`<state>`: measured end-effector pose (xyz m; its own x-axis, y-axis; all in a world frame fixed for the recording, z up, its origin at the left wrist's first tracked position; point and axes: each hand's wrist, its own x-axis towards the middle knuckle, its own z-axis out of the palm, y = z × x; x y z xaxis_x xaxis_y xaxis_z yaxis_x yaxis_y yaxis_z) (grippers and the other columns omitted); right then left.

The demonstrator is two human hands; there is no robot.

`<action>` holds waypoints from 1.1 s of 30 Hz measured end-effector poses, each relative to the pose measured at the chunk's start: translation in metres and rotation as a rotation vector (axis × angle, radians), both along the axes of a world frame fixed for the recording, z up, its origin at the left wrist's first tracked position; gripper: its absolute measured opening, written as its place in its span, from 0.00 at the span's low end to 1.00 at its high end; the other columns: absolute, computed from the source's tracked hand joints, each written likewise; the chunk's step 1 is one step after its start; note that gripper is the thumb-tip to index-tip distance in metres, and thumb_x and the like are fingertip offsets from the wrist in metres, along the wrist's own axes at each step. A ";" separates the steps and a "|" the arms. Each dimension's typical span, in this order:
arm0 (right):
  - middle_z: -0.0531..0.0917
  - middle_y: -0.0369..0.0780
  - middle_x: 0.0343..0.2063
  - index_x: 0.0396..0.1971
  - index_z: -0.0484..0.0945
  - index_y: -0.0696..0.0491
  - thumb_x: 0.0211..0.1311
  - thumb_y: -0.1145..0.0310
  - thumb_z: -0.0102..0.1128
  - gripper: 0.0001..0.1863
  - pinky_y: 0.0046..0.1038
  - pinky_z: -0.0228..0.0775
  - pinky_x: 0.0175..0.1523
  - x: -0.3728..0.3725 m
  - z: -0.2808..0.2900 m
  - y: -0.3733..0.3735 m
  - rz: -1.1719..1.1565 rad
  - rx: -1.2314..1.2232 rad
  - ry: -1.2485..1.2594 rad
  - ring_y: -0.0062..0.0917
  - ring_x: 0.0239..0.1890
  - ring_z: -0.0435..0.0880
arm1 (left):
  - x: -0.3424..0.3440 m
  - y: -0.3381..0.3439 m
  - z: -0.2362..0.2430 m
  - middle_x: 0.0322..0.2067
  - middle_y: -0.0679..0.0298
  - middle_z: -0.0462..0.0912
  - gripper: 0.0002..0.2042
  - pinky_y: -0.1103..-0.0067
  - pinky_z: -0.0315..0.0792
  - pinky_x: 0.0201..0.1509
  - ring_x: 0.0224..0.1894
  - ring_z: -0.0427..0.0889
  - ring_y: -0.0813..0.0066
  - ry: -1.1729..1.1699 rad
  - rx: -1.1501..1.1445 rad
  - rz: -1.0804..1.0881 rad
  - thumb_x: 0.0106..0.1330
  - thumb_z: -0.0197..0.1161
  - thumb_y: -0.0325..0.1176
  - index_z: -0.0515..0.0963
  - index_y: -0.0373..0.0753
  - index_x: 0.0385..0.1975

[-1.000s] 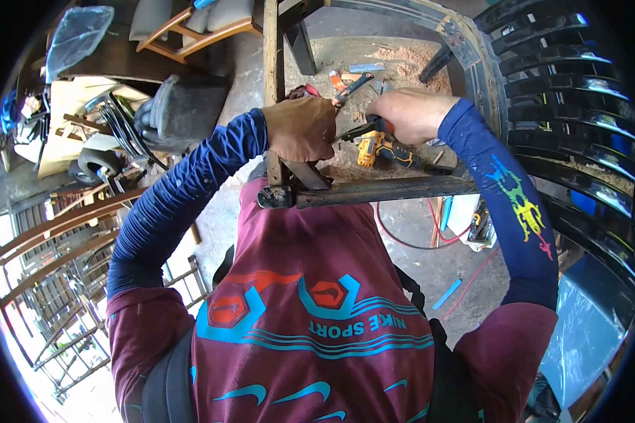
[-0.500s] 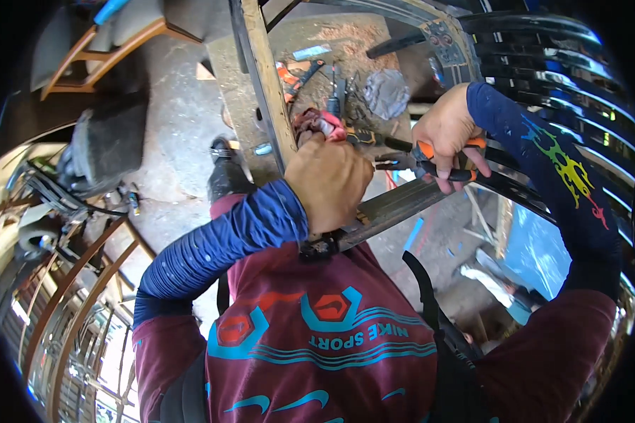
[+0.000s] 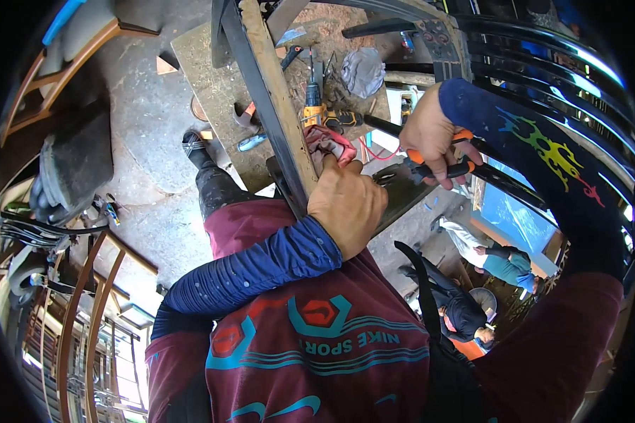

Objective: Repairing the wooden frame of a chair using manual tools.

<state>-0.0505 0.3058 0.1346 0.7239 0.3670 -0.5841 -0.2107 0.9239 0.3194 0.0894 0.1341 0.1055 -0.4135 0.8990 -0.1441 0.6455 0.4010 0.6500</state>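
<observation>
My left hand [image 3: 349, 201] is closed, its fingers curled round a crumpled red cloth [image 3: 339, 146] against a dark wooden furniture frame [image 3: 279, 99] with a bare, worn edge. My right hand [image 3: 434, 134] grips pliers with orange and black handles [image 3: 461, 169]. The jaws point left toward my left hand, just above the dark lower rail [image 3: 406, 201] of the frame. Whether the jaws touch anything is hard to make out. My left fingertips are partly hidden behind the hand.
Beyond the frame, a low work board [image 3: 215, 77] carries a yellow drill [image 3: 315, 109], a grey cloth [image 3: 363, 72] and a hammer-like tool [image 3: 245, 115]. Glossy black slats [image 3: 536, 32] rise on the right. Two people [image 3: 466, 310] [image 3: 504, 261] are at lower right. Brown wooden frames [image 3: 74, 67] stand left.
The view has shifted, uncovering more of the drill and the people at lower right. My left hand and the cloth have come slightly nearer and right. The pliers stay in my right hand.
</observation>
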 end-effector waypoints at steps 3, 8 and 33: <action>0.88 0.51 0.42 0.54 0.70 0.65 0.64 0.74 0.65 0.21 0.49 0.87 0.44 -0.003 -0.009 -0.017 0.039 0.003 -0.026 0.40 0.43 0.91 | 0.003 -0.001 0.000 0.23 0.67 0.84 0.06 0.70 0.67 0.44 0.40 0.80 0.70 0.035 0.023 0.098 0.57 0.63 0.37 0.85 0.46 0.23; 0.89 0.44 0.35 0.48 0.75 0.61 0.64 0.61 0.70 0.22 0.34 0.82 0.31 -0.006 -0.018 -0.021 0.095 -0.093 -0.028 0.32 0.32 0.91 | -0.003 -0.003 0.000 0.27 0.67 0.85 0.10 0.61 0.65 0.48 0.40 0.80 0.66 -0.054 0.023 0.001 0.65 0.57 0.36 0.86 0.46 0.29; 0.83 0.42 0.41 0.46 0.79 0.56 0.54 0.81 0.63 0.18 0.33 0.79 0.46 0.118 0.060 0.102 0.186 -1.093 2.414 0.36 0.43 0.84 | 0.010 0.000 -0.003 0.23 0.62 0.82 0.07 0.70 0.70 0.44 0.30 0.82 0.66 -0.018 -0.088 0.177 0.52 0.66 0.38 0.82 0.43 0.20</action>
